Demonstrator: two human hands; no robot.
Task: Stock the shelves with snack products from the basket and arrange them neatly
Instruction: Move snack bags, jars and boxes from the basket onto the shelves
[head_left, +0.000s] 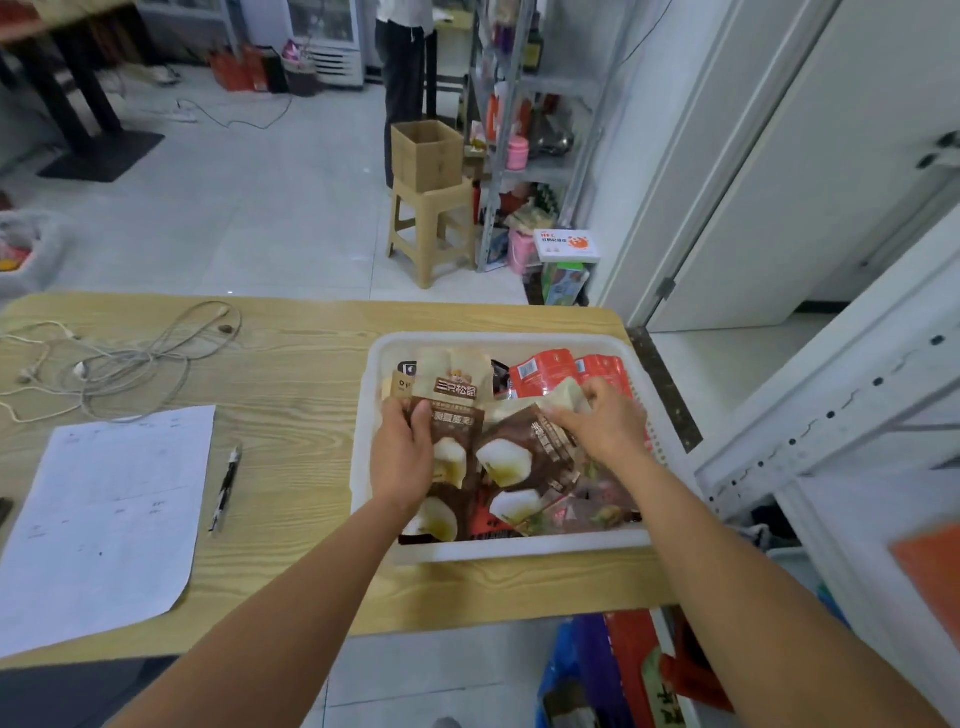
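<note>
- Resting on the right part of the wooden table (311, 353), the white basket (519, 551) is filled with snack packets that lie loosely across one another.
- The left hand (402, 452) is curled round the left edge of a brown packet (452, 431) at the basket's left side. The packet's beige top is turned toward the basket's far rim.
- The right hand (605, 423) is placed in the basket's far right part. Its fingers are bent onto a pale packet (566, 397), which is pinched just in front of the red packets (545, 374).
- The hands are kept apart, and a second brown packet (524, 457) is seen between them.
- To the left of the basket a pen (226, 488) is laid on the table. A sheet of paper (114, 509) is found farther left, and a tangled cable (130, 358) beyond it.
- Beyond the basket, on the floor, a stool (431, 228) is topped by an open cardboard box (426, 153), just beside a stocked metal shelf (524, 130).
- To the right of the basket a white shelving frame (831, 415) is seen.
</note>
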